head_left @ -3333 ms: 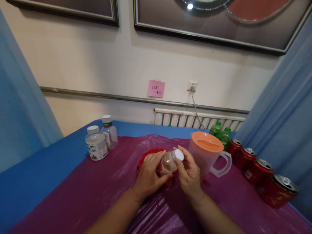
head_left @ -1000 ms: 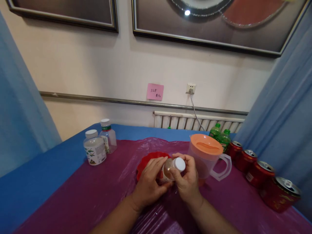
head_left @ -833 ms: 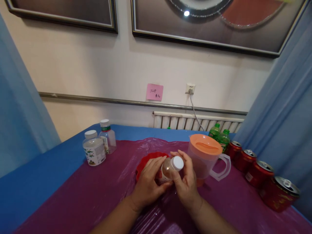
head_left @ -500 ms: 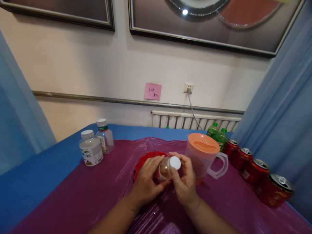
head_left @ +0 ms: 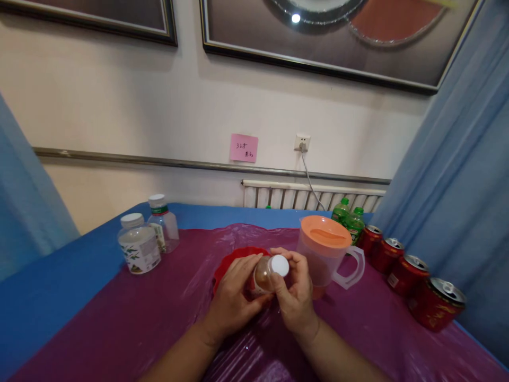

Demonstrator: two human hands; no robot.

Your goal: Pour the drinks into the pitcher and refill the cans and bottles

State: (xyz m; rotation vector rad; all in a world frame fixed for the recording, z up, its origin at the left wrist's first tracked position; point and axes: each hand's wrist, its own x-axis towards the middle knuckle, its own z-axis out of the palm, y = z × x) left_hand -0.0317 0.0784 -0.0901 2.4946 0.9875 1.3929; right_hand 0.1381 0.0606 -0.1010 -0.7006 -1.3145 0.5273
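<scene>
A small clear bottle [head_left: 262, 278] with brownish contents and a white cap [head_left: 279, 266] is held between my hands, tilted with its cap toward me and to the right. My left hand [head_left: 234, 292] wraps around the bottle's body. Around the white cap close the thumb and fingers of my right hand [head_left: 296, 292]. Partly hidden behind my left hand is a red dish [head_left: 222, 268] with a wavy rim. Just right of my right hand stands a clear pitcher [head_left: 320, 265] with an orange lid [head_left: 326, 232].
Two clear jars with white caps, a wide one [head_left: 139, 246] and a narrower one [head_left: 165, 228], stand at the left. Green bottles [head_left: 353, 223] and several red cans [head_left: 437, 305] line the right side. A purple plastic sheet [head_left: 159, 318] covers the blue table [head_left: 51, 281].
The whole view has shifted slightly, so things appear a little further left. Both hands keep the same hold on the bottle and its cap.
</scene>
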